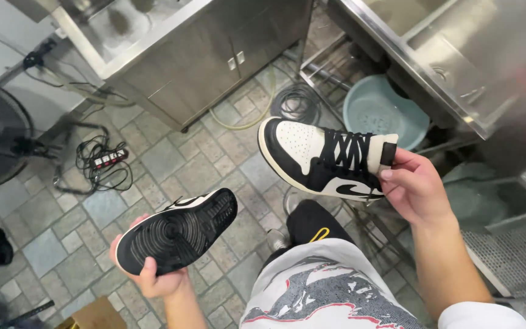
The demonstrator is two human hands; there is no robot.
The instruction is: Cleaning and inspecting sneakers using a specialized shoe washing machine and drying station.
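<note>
Head view — our left hand (153,277) grips one shoe (178,231) sole-up, right hand (412,186) holds the other shoe (327,158) upright; we'd best keep both grips firm.

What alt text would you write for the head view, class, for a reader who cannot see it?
A person holds a black and white sneaker in each hand: the left hand shows one sneaker's black sole, the right hand grips the other sneaker by its heel, laces up. Below lie a tiled floor, a power strip, steel cabinets and a green basin.
</note>
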